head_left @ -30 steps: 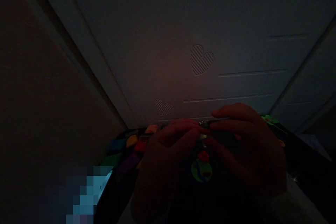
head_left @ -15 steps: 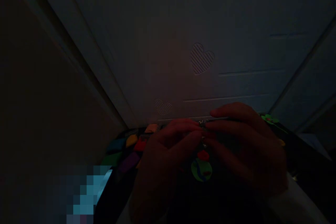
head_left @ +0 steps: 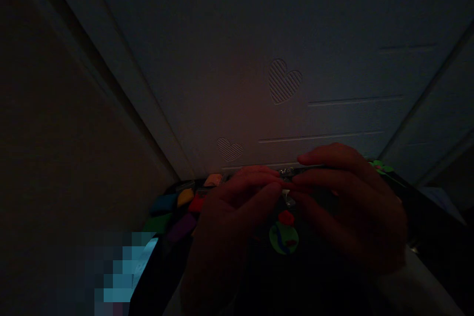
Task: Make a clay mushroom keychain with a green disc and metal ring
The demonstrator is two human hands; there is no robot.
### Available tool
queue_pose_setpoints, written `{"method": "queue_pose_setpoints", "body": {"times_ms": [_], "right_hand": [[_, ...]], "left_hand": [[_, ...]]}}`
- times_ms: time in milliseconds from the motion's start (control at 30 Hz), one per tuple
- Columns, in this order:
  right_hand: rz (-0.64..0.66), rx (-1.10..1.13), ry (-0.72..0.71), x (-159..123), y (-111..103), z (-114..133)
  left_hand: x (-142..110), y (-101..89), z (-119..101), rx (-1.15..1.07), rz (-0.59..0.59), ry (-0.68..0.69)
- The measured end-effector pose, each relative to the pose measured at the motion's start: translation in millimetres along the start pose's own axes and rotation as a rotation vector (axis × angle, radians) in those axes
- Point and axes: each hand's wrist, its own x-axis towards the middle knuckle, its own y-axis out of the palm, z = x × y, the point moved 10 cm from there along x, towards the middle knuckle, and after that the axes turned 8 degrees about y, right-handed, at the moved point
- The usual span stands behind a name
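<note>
In the dim room a pale panel (head_left: 207, 59) with grooved hearts (head_left: 284, 81) rose behind a dark tabletop (head_left: 309, 244), coloured slabs (head_left: 181, 227) leftward. The left hand (head_left: 229, 217) and right hand (head_left: 359, 207) curled, fingertips close; whether they held anything, I couldn't tell. Between them lay a green disc (head_left: 275, 240).

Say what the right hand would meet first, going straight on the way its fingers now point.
The right hand would probably meet the left hand first; in dim light, depth and any small thing between them are unclear.
</note>
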Motion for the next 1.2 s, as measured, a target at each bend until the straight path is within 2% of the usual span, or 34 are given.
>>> {"method": "queue_pose_setpoints", "body": {"times_ms": [167, 300, 400, 700, 1000, 1200], "right_hand": [[0.003, 0.007, 0.007, 1, 1, 0], [0.000, 0.020, 0.008, 1, 0, 1], [-0.019, 0.033, -0.003, 0, -2, 4], [-0.014, 0.100, 0.001, -1, -1, 4], [0.004, 0.095, -0.005, 0, -1, 6], [0.016, 0.110, -0.006, -2, 0, 6]], "left_hand": [[1, 5.2, 2, -0.098, 0.038, -0.021], [-1, 12.5, 9, -0.239, 0.071, -0.119], [-2, 14.9, 12, -0.265, 0.073, -0.164], [-3, 19.8, 9, -0.291, 0.099, -0.159], [-2, 22.6, 2, -0.317, 0.138, -0.081], [-4, 23.7, 3, -0.314, 0.151, -0.114]]}}
